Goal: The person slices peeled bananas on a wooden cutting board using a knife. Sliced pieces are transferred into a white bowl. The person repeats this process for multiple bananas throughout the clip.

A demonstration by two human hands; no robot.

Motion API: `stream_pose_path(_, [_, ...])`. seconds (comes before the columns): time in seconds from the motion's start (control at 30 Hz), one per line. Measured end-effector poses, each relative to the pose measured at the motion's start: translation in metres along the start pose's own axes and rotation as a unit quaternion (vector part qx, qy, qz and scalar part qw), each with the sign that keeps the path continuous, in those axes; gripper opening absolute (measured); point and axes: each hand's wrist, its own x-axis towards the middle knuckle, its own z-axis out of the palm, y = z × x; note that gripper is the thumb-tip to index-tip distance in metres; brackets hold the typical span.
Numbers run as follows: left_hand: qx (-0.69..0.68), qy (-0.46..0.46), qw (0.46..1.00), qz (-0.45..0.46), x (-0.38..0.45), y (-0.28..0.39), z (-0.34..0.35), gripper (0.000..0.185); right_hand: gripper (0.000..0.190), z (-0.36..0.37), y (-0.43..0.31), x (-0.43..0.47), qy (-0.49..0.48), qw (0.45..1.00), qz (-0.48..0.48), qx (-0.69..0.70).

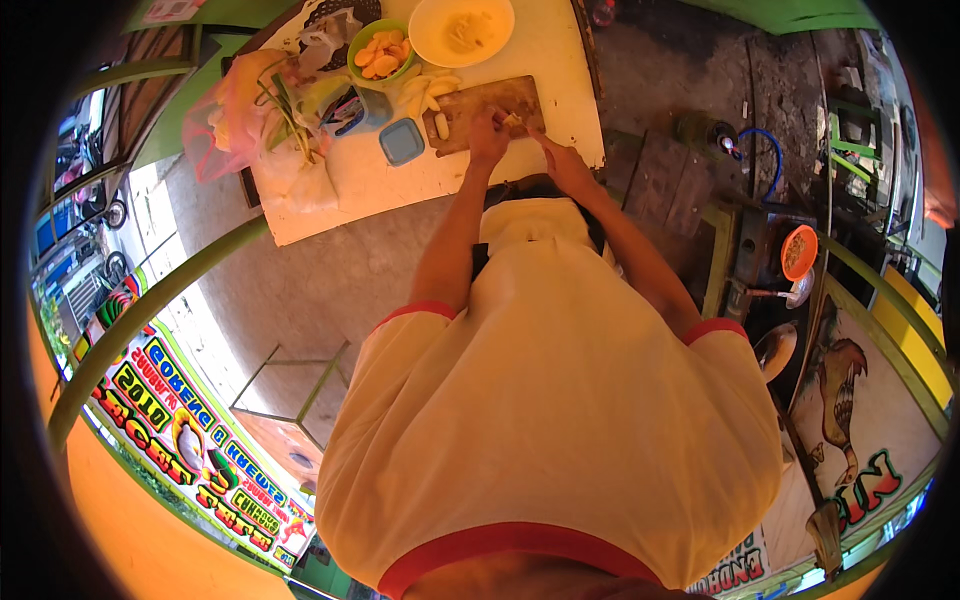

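Observation:
My left hand (489,139) is over the wooden cutting board (480,101), its fingertips on a small pale food piece (513,120). My right hand (564,163) is at the board's near right edge, index finger pointing towards that piece. Its fingers are curled; whatever they hold is too small and blurred to make out. A short, pale peeled piece (442,127) lies at the board's left end. Several long, pale-yellow peeled pieces (427,91) are heaped beside its far left corner. Left of the board rests a blue square lid (401,142).
Behind are a green bowl (382,54) of slices and a wide pale bowl (462,30). A bluish plastic container (360,109), green stalks (289,120) and a pink plastic bag (225,120) crowd the table's left. An orange bowl (799,253) and a ladle (801,289) are at far right.

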Motion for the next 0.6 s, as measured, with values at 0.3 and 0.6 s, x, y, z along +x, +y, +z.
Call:
stream_pose_path(0.3, [-0.017,0.018,1.0,0.004,-0.001,0.0,0.001,0.015,0.049,-0.028,-0.007,-0.03,-0.03,0.998,0.019,-0.048])
stream_pose_path(0.6, [0.01,0.027,1.0,-0.012,-0.004,0.003,0.0,0.016,0.047,-0.029,-0.03,-0.006,-0.041,0.999,0.008,-0.034])
